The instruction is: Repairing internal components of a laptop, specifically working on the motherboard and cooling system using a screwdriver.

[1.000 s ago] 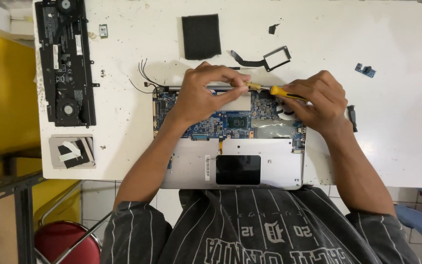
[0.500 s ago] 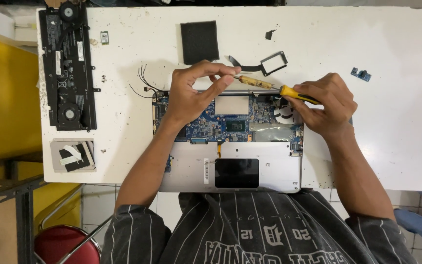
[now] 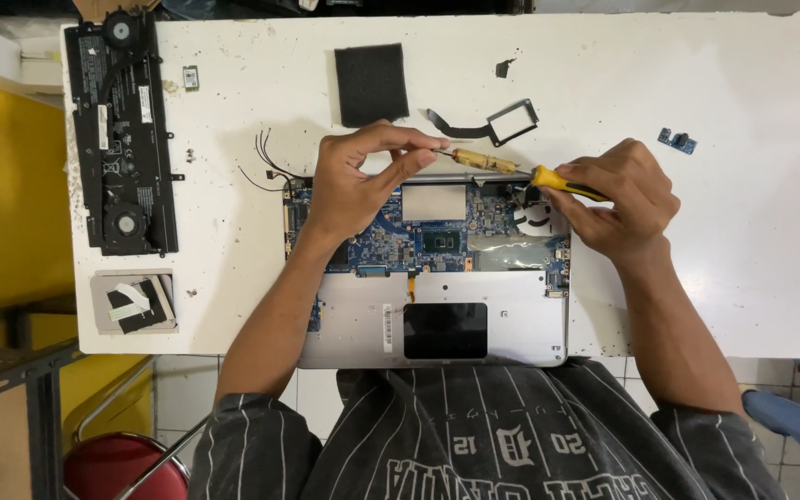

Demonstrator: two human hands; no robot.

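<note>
Gripping a yellow-and-black-handled screwdriver (image 3: 511,169), the right hand (image 3: 618,199) is closed around the handle, shaft lying nearly flat and pointing left over the back edge of the opened silver laptop base (image 3: 437,278). Left hand (image 3: 358,181) pinches the shaft tip between thumb and fingertips, wrist resting over the blue motherboard (image 3: 418,243). Laptop sits at the near edge of the white table (image 3: 715,278), black touchpad underside (image 3: 445,331) toward the person. Small fan (image 3: 539,215) just under the screwdriver handle. Loose black wires (image 3: 268,157) beside the left hand. Further out: black foam square (image 3: 371,84), black flat cable with rectangular frame (image 3: 497,123), small blue board (image 3: 677,141), long black battery-and-fan assembly (image 3: 122,130) far left.
</note>
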